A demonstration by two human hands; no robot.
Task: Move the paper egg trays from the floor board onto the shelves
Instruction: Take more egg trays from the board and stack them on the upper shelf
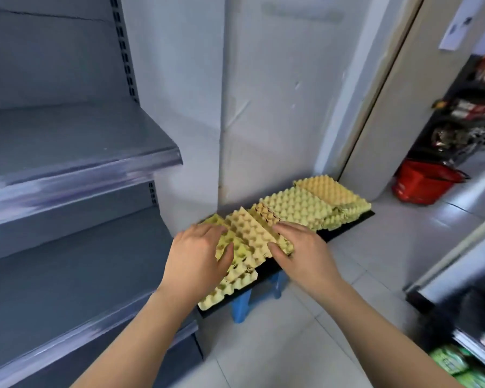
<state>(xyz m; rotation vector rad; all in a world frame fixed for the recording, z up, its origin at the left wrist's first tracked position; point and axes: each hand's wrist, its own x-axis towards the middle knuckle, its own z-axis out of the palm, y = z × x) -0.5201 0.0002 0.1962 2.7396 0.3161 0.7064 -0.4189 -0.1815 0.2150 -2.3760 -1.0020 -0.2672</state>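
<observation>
Yellowish paper egg trays lie in stacks along a black floor board [345, 229] propped on blue stools [240, 305]. A near stack [248, 233] sits tilted at the board's front end. My left hand [196, 256] grips its left edge, thumb on top and fingers over the far side. My right hand [300, 247] grips the right edge of the same stack, thumb on the near side. Farther back lie two more stacks [300, 208], the last one [329, 191] more orange. Grey metal shelves [67, 152] stand to the left, bare in the part I see.
A white wall column rises behind the board. A red basket [423, 183] sits on the tiled floor at right, below a dark rack of packaged goods. Green packets [457, 365] fill a shelf at the lower right. The lower grey shelf [62, 275] juts out beside my left arm.
</observation>
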